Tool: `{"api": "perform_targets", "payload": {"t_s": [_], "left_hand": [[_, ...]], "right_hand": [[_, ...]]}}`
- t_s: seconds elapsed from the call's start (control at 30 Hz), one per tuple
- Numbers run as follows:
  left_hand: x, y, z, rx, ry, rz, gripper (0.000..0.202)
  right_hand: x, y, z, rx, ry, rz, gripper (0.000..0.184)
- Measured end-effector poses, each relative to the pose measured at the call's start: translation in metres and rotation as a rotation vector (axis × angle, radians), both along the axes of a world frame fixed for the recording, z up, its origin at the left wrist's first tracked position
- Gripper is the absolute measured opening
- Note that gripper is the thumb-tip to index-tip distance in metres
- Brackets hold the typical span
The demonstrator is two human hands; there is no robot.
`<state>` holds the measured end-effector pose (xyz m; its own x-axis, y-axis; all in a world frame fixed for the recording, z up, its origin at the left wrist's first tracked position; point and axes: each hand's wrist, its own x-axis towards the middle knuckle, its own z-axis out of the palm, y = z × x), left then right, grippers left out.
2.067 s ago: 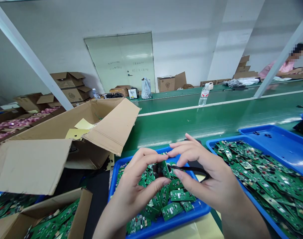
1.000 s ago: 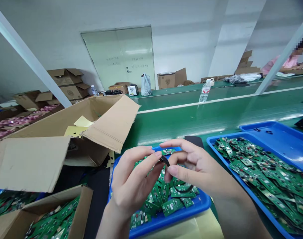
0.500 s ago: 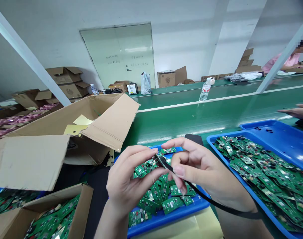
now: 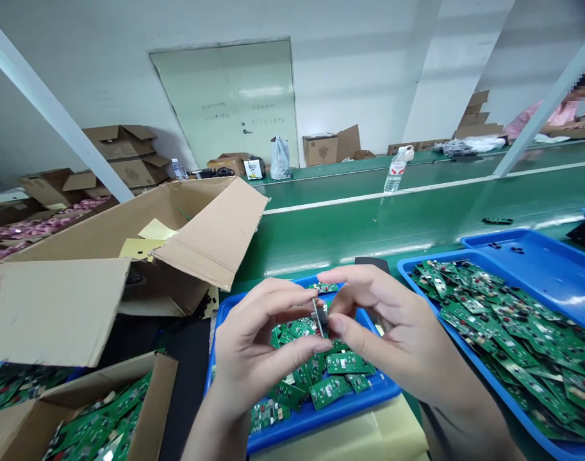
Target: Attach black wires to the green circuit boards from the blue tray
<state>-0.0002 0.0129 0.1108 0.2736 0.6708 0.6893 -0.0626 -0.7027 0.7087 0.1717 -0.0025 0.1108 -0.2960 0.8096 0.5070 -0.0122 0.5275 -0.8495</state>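
My left hand (image 4: 268, 336) pinches a small circuit board (image 4: 321, 318) between thumb and fingertips. The board is upright, seen nearly edge-on. My right hand (image 4: 393, 326) presses thumb and bent forefinger against a dark part on the board's right side. Its exact shape is hidden by the fingers. Below both hands sits a blue tray (image 4: 316, 419) with many loose green circuit boards (image 4: 348, 363) in it.
A second blue tray (image 4: 527, 238) at the right holds heaped circuit boards. A carton (image 4: 164, 378) with more boards stands at lower left, behind it a large open box (image 4: 210, 243). A water bottle (image 4: 395, 171) stands on the green bench. A person (image 4: 561, 112) sits far right.
The board has turned edge-on between my hands. The black strip trailing from my right hand no longer shows. Another person's hand at the right edge has left, and a board now lies on the bench there.
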Motion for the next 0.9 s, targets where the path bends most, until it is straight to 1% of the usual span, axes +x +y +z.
{"api": "perform_targets", "payload": {"t_s": [0.07,0.17,0.23,0.3,0.4,0.5,0.63,0.77,0.9], "left_hand": [[0.001,0.001,0.0,-0.035,-0.027,-0.028,0.037],[0.003,0.003,0.001,-0.076,-0.072,-0.068,0.034],[0.003,0.004,0.001,-0.101,-0.093,-0.094,0.032],[0.003,0.005,0.002,-0.128,-0.108,-0.116,0.031],[0.003,0.007,-0.001,-0.172,-0.142,-0.138,0.03],[0.003,0.008,-0.004,-0.208,-0.172,-0.157,0.03],[0.004,0.009,-0.007,-0.231,-0.168,-0.177,0.029],[0.006,0.009,-0.006,-0.242,-0.155,-0.16,0.027],[0.007,0.01,-0.006,-0.232,-0.151,-0.168,0.026]], "right_hand": [[-0.002,-0.001,-0.001,0.088,-0.036,-0.073,0.035],[-0.005,-0.001,-0.002,0.241,-0.064,-0.22,0.031],[-0.006,-0.001,-0.001,0.349,-0.097,-0.298,0.022],[-0.006,-0.001,0.0,0.425,-0.135,-0.308,0.012],[-0.004,0.0,0.002,0.467,-0.16,-0.286,0.011],[-0.003,-0.001,0.002,0.479,-0.171,-0.306,0.012],[-0.006,-0.002,0.002,0.499,-0.178,-0.385,0.014],[-0.009,-0.002,0.002,0.571,-0.181,-0.477,0.015],[-0.011,-0.002,0.002,0.612,-0.209,-0.514,0.016]]}}
